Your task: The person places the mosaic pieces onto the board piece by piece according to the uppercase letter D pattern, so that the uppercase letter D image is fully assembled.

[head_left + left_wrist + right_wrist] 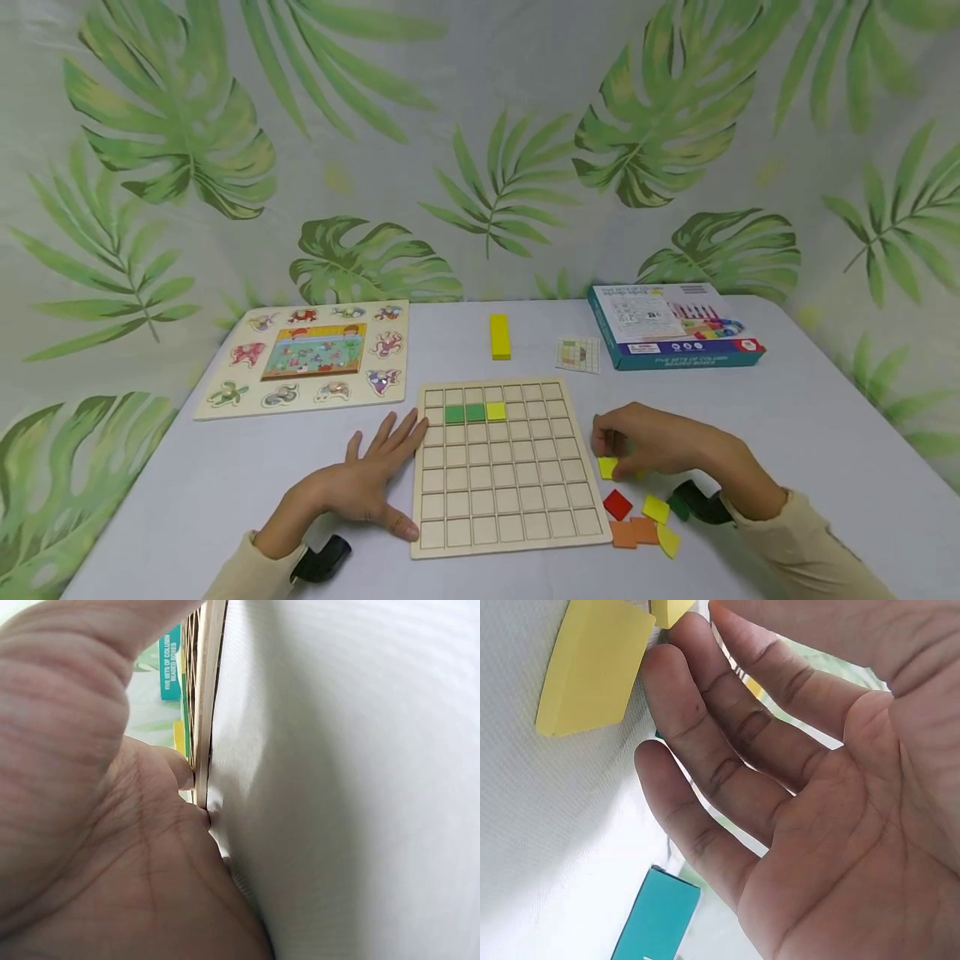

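Two hands work: left hand [367, 483] lies flat, bracing the board [504, 462]; right hand [652, 442] curls over a yellow tile [607, 467], grip unclear.

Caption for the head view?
Left hand steadies the grid board; right hand picks a yellow tile.

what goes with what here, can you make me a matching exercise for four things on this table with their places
Things:
1. yellow block
2. blue box
3. animal puzzle
4. red tile

Places:
A. far left of the table
B. near the right hand, right of the grid board
C. far right, by the leaf backdrop
D. behind the grid board, lying alone

Pairs: 1-D, 2-C, 3-A, 4-B
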Available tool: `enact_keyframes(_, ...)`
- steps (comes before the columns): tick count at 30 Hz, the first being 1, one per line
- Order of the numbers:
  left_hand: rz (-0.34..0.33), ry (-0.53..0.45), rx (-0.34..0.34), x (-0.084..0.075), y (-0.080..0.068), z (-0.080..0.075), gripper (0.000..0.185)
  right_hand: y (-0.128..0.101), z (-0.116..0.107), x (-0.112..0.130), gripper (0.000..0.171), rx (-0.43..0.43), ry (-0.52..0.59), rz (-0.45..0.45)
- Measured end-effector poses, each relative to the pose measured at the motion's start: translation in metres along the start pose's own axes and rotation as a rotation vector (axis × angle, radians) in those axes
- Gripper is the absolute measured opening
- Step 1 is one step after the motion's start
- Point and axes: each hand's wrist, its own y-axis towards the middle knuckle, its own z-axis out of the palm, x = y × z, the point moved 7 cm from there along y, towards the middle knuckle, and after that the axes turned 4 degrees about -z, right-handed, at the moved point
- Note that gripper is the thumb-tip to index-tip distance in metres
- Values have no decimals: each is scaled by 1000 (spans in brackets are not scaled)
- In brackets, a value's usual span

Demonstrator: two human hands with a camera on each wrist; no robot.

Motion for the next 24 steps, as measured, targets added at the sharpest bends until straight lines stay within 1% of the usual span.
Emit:
enact_keyframes(5,0,13,-5,0,0,0,136,-1,0,2,25,0,-20,13)
enact_keyframes(13,-8,4,-5,-1,-2,0,136,0,-1,7,25,-13,-43,-6)
enact_keyframes(19,10,-5,-11,-1,-4,-2,136,3,-1,9,21,-29,-90,-2)
enact_keyframes(21,16,-1,-9,-1,-3,-1,136,2,-1,10,20,-42,-104,-17)
enact_keyframes(24,17,1,-9,0,-2,0,136,2,-3,13,17,-61,-135,-62)
